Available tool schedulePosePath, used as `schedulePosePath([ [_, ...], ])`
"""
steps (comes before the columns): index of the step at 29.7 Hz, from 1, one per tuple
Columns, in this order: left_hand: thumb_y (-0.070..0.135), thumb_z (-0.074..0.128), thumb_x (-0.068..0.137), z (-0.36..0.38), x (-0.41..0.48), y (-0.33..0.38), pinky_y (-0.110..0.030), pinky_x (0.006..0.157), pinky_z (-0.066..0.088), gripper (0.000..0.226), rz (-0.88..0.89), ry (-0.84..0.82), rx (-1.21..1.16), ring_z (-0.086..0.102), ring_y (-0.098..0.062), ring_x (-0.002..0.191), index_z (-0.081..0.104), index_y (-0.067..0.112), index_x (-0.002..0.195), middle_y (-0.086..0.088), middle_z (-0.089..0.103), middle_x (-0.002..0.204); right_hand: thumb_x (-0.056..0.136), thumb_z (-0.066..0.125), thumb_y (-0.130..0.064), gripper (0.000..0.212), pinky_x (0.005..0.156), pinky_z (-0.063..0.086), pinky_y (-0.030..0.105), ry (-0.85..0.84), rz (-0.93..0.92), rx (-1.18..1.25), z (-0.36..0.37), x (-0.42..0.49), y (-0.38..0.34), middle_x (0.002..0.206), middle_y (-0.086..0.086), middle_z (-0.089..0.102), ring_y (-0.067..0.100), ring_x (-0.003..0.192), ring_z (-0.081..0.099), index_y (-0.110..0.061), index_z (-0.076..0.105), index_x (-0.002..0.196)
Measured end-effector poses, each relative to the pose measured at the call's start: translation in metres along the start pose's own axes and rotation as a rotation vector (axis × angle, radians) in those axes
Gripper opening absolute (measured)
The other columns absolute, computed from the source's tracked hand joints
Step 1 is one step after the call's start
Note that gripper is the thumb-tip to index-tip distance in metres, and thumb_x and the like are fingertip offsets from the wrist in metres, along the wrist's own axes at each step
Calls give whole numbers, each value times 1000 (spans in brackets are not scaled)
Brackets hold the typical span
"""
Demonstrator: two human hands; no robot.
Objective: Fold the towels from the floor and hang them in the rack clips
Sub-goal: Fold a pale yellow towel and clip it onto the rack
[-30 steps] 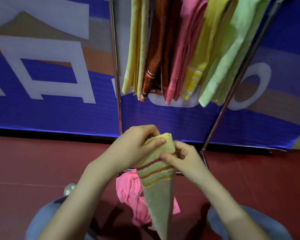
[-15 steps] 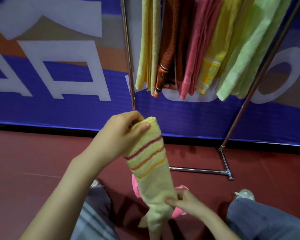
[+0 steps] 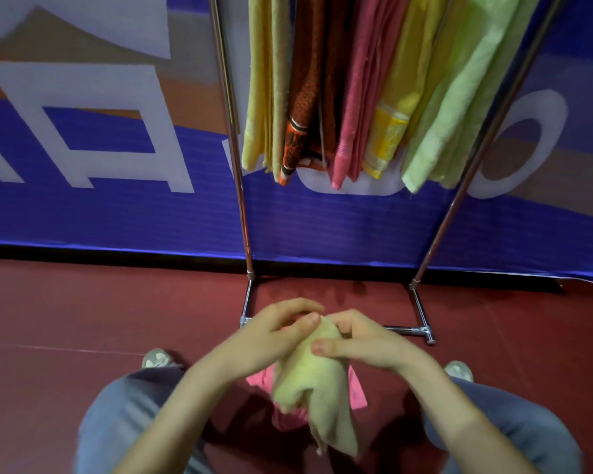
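Head: towel-laden rack (image 3: 242,200) (yellow towel (image 3: 308,381) in hands (image 3: 271,336) (image 3: 367,347))

Banner (image 3: 117,217): blue, large white letters, tan and orange bands, spanning the background.
Black strip (image 3: 117,256): runs along the banner's lower edge.
Shoes: light-coloured, one at the left (image 3: 156,358), one at the right (image 3: 459,370).
Trouser legs (image 3: 124,405): grey-blue, at both lower corners.

I'm getting soft, even light coming from overhead, with dim shadows pooling on the red floor (image 3: 83,319) between the knees. The left hand (image 3: 274,340), right hand (image 3: 363,343) and yellow towel (image 3: 315,388) are smearing with motion blur. The wide lens is splaying the rack poles (image 3: 231,131) outward.
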State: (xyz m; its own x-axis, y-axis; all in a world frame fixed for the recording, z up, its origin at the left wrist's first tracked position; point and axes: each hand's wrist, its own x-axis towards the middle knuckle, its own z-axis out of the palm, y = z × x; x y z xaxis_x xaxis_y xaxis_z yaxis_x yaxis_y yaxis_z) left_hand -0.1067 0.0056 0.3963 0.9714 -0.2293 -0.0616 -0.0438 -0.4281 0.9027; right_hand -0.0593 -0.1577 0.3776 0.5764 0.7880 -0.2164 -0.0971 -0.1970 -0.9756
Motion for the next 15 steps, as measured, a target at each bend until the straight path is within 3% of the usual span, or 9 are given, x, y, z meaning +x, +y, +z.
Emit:
schedulePosePath([
  [2,32,45,82,8,2,7,-8,74,44,22,44,-12,-140,57,9,78,61,23,94,13,63,84,79,62,-14,13,55,39,8,-19,-13,22,-1,-4,-8,54,-17,60,-6,54,53,-23,63,69],
  [4,32,44,82,11,4,9,-11,73,46,27,57,12,-224,58,3,78,63,15,92,10,63,82,74,66,-21,5,56,41,11,-41,-17,38,-3,-7,-14,57,-14,62,-3,57,55,-22,67,69],
  [6,36,43,82,11,5,10,-14,70,45,31,61,25,-243,55,-3,73,64,13,86,7,60,75,72,65,-20,13,53,40,11,-52,-25,53,-6,-10,-16,53,-15,61,-3,52,53,-26,68,61],
  [11,33,44,81,17,2,15,-8,48,34,28,44,-21,-294,41,3,44,49,18,58,14,48,44,81,62,-8,35,48,37,7,-120,8,96,-16,-24,-18,46,-16,58,-4,45,51,-28,67,53],
  [13,31,46,80,15,1,17,-9,45,34,27,41,-6,-363,40,3,42,48,16,57,12,48,44,72,73,-28,15,51,41,8,-125,17,110,-15,-27,-16,52,-15,63,-5,51,55,-26,67,57],
  [15,31,47,79,13,1,20,-11,46,37,27,40,7,-430,44,1,44,52,19,55,10,50,47,57,76,-50,27,59,45,8,-147,28,151,-15,-29,-9,61,-16,68,-5,60,60,-24,70,66],
])
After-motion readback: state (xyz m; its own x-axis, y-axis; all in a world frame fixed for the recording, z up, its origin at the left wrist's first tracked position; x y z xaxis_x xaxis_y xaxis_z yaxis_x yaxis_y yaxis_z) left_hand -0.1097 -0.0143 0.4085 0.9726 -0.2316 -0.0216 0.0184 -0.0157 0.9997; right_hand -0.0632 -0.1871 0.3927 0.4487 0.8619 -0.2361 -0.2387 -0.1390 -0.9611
